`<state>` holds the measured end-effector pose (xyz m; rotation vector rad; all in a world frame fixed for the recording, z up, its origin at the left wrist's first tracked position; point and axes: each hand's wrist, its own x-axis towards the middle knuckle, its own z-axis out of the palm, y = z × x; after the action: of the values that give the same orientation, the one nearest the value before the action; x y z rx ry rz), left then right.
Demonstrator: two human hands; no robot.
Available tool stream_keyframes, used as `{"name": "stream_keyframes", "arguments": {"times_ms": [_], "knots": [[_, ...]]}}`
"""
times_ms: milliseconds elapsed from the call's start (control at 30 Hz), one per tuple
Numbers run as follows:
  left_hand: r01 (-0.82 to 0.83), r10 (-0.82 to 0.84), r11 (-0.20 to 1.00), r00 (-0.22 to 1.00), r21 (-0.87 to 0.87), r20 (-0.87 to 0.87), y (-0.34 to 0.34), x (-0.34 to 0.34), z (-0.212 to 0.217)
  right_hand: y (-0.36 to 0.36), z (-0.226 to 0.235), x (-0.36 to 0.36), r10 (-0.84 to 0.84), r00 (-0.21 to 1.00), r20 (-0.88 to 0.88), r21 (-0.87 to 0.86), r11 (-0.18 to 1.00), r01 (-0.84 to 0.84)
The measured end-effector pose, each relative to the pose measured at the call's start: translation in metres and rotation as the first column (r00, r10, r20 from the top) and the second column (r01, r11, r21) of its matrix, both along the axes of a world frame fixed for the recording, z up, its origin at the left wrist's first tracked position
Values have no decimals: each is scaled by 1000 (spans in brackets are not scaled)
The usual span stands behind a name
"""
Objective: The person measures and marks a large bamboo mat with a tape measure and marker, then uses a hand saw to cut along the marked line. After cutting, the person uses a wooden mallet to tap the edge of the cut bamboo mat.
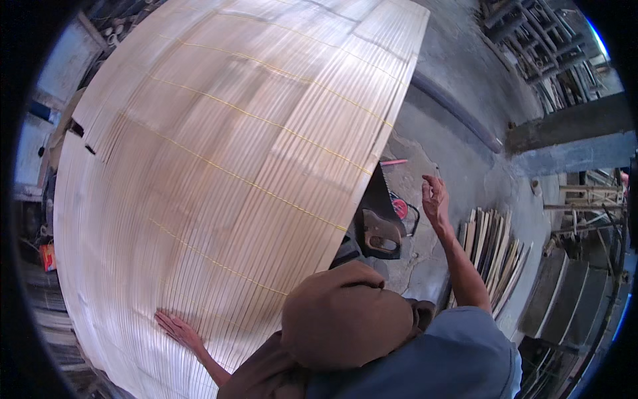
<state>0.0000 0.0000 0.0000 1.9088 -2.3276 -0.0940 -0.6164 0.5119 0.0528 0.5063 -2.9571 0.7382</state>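
A large sheet of thin pale wooden slats (219, 153), crossed by several yellow cords, spreads over the left and middle of the view. My left hand (176, 328) lies flat on its near left part, fingers stretched out. My right hand (434, 199) is raised to the right of the sheet, over the concrete floor. Its fingers are bent and pinched together, with a tiny dark tip showing above them that I cannot make out. Between that hand and the sheet's edge lie a handsaw (381, 233) with a brown handle, a red round tool (399, 208) and a pink stick (394, 162).
Brown cloth (345, 312) covers the lower middle. A bundle of wooden strips (488, 243) lies right of my right forearm. A long dark pole (458, 113) rests on the floor (438, 143). Stacked lengths (541, 40) fill the far right corner, near a concrete beam (578, 126).
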Motion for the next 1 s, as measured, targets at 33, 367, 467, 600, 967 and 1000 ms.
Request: {"name": "stream_keyframes", "arguments": {"times_ms": [33, 367, 467, 600, 967, 1000], "knots": [[28, -28, 999, 1000, -18, -2, -6, 3, 6, 11, -8, 4, -24, 998, 54, -1, 1000, 24], [21, -22, 1000, 998, -23, -61, 21, -13, 1, 19, -29, 25, 2, 552, 834, -210, 926, 314], [24, -30, 998, 994, -53, -105, 23, -31, 19, 5, -25, 27, 17, 483, 875, -206, 917, 342], [-27, 14, 994, 992, -103, -127, 31, -30, 33, -4, -31, 27, 73, 479, 875, -226, 936, 270], [-64, 55, 995, 992, -75, -117, 44, -45, 38, 59, -26, 15, -50, 832, 553, -260, 938, 230], [-49, 36, 994, 990, -95, -138, 44, -47, 33, 69, -18, 13, -130, 893, 431, -207, 949, 237]]}}
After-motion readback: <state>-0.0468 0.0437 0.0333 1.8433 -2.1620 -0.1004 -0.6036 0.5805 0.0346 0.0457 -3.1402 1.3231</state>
